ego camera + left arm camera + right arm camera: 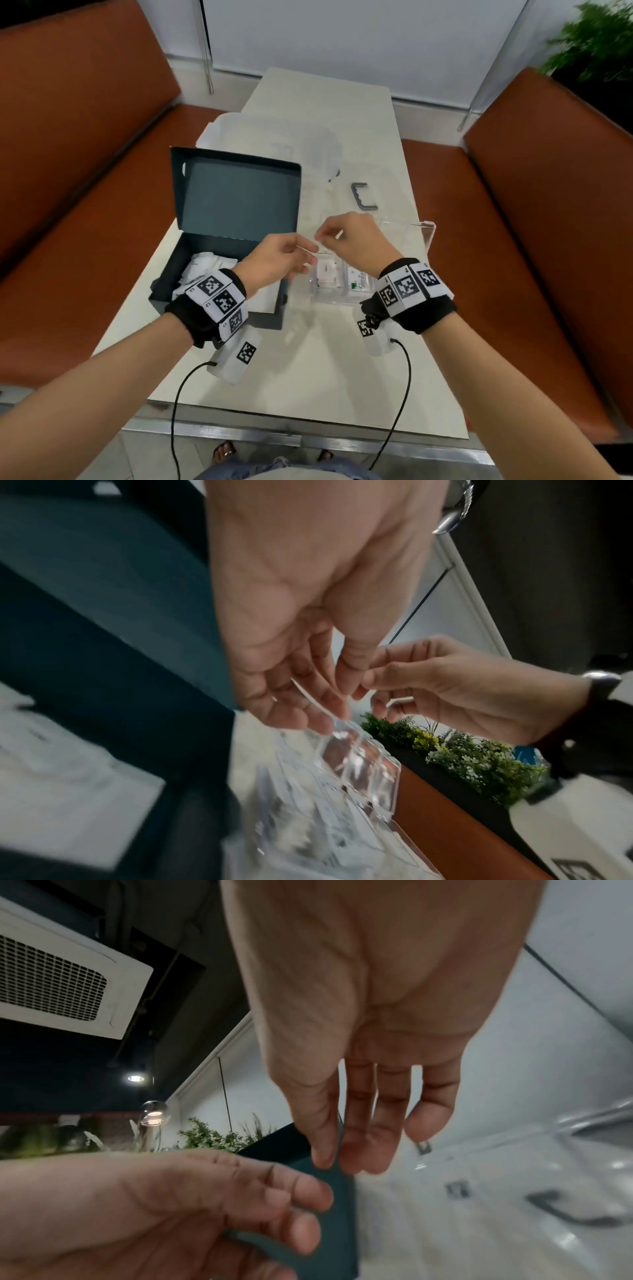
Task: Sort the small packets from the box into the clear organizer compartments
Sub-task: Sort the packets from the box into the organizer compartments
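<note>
Together, both hands pinch a thin clear strip.

Table: pale off-white top, long and narrow, metal trim on near edge.
Seating: rust-orange booth bench on the left and on the right, padded backs, flanking the table.
Far wall: white roller blind with hanging pull cords, white sill below.
Plants: green foliage top right; black planter with green and yellow-white sprigs behind the right bench.
Ceiling: dark, white cassette air-conditioner vent, round recessed downlight, glass globe pendant lamp.
Floor: light grey tile.
</note>
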A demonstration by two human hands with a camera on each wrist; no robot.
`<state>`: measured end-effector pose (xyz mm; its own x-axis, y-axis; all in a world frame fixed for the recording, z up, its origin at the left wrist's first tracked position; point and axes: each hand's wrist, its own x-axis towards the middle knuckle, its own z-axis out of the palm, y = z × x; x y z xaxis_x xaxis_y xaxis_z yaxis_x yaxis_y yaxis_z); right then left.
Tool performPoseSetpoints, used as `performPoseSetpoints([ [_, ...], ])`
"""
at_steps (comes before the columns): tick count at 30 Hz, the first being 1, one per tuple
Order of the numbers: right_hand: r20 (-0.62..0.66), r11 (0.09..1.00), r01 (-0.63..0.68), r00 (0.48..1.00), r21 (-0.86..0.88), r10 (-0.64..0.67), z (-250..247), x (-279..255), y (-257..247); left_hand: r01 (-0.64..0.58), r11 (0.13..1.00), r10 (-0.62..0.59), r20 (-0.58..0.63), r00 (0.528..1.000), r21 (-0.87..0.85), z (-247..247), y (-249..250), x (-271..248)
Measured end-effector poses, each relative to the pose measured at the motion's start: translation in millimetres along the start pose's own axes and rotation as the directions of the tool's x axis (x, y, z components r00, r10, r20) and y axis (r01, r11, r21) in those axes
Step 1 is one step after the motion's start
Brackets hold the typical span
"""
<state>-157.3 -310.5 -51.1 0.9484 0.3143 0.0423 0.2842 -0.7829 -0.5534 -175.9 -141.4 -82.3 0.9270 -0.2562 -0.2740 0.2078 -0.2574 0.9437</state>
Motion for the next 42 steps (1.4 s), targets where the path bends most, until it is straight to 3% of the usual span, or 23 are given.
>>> performPoseSetpoints([
  [3,0.106,0.999,0.034,0.994,0.021,-0.036,30,11,-34,0.027,0.991,-0.029,0.013,0.999,0.129,-49,-10,-3],
  [5,0.163,0.999,0.042,0.986,0.012,-0.044,54,20,-51,0.031,0.953,-0.038,0.015,0.999,0.301,-82,-22,-3],
  [7,0.223,0.999,0.029,0.974,-0.014,-0.025,77,29,-64,0.021,0.824,-0.042,0.025,0.999,0.566,-112,-35,0],
  [11,0.382,0.989,-0.028,0.92,-0.147,0.082,122,49,-76,0.018,0.442,-0.158,0.058,0.986,0.897,-142,-58,5],
  [13,0.398,0.969,-0.064,0.904,-0.24,0.158,140,56,-75,-0.022,0.311,-0.191,0.085,0.978,0.95,-146,-65,7],
  [19,0.335,0.901,-0.186,0.883,-0.392,0.328,171,63,-68,-0.096,0.186,-0.215,0.135,0.967,0.978,-138,-82,10],
  [23,0.292,0.91,-0.237,0.893,-0.339,0.342,186,62,-69,-0.11,0.199,-0.194,0.149,0.97,0.974,-137,-90,14],
  [27,0.194,0.931,-0.319,0.916,-0.177,0.351,195,58,-68,-0.121,0.192,-0.116,0.145,0.983,0.974,-137,-92,17],
  [32,0.204,0.881,-0.473,0.861,-0.016,0.466,197,56,-66,-0.134,0.205,-0.085,0.154,0.984,0.97,-140,-94,14],
  [36,0.194,0.883,-0.467,0.863,-0.048,0.467,201,50,-66,-0.132,0.215,-0.055,0.147,0.988,0.968,-139,-92,11],
  [42,0.198,0.886,-0.46,0.864,-0.057,0.462,199,41,-61,-0.12,0.264,-0.104,0.152,0.983,0.957,-134,-90,13],
])
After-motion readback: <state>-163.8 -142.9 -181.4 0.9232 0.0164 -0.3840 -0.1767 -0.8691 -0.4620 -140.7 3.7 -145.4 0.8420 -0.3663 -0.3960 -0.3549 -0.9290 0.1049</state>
